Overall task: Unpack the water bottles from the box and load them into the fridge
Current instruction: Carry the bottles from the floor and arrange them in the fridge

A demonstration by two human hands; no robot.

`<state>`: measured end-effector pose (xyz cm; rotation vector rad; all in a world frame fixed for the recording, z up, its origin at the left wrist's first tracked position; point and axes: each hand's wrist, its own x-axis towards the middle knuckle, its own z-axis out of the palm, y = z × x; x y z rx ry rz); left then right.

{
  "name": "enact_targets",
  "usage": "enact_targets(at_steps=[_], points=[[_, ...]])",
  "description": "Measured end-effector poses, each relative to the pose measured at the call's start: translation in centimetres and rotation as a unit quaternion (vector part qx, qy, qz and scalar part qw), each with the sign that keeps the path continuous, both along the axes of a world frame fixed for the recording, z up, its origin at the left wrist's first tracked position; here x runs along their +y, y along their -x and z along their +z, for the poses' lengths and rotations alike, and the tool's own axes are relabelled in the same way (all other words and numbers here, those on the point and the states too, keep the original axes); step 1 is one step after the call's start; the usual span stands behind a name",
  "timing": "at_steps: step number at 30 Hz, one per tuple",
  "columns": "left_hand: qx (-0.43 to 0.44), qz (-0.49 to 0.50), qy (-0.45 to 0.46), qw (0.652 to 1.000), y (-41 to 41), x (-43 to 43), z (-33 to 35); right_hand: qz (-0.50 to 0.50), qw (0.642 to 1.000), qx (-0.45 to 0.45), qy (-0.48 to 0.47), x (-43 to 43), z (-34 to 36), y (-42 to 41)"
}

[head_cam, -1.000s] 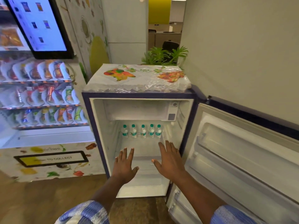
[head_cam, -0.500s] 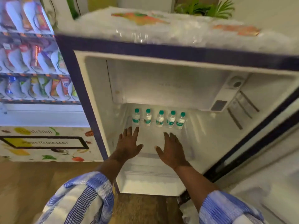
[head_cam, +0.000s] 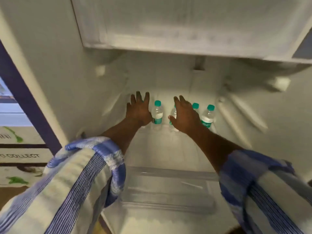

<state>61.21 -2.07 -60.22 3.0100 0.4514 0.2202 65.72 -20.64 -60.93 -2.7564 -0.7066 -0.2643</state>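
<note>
Now left hand (head_cam: 139, 110) and right hand (head_cam: 184, 116) both spread, gripping nothing, at bottles (head_cam: 157, 114) deep in fridge (head_cam: 50, 65)

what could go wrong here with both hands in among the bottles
The water bottles stand upright in one close row on the shelf; the open left hand or right hand, right beside them, could knock one into its neighbours. The right hand hides part of the row, so a nudge there might go unseen.
</note>
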Motion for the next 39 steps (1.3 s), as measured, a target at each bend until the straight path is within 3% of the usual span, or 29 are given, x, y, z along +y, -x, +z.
enact_targets(at_steps=[4, 11, 17, 23, 30, 39], points=[[0.013, 0.004, -0.034, 0.999, -1.5, 0.6, -1.4, -0.013, 0.999, -0.028, 0.039, 1.6, -1.5, -2.1], [-0.045, -0.019, -0.099, 0.994, 0.4, -0.2, -2.2, -0.029, 0.997, -0.069, 0.016, 2.5, -2.9, -0.8], [-0.081, -0.020, -0.101, 0.991, 2.9, -1.6, -1.8, -0.035, 0.997, -0.073, 0.019, 2.2, -1.4, 1.2], [-0.075, -0.001, -0.071, 0.995, 4.9, -2.0, -0.7, -0.041, 0.997, -0.069, 0.019, 0.7, 0.0, 2.4], [-0.044, 0.025, -0.016, 0.999, 7.3, -2.8, 2.1, -0.029, 0.996, -0.058, -0.058, 0.7, 1.5, 4.7], [0.027, 0.007, -0.055, 0.998, 10.7, -2.1, 4.3, 0.022, 0.992, -0.013, -0.126, 0.6, 1.8, 8.2]])
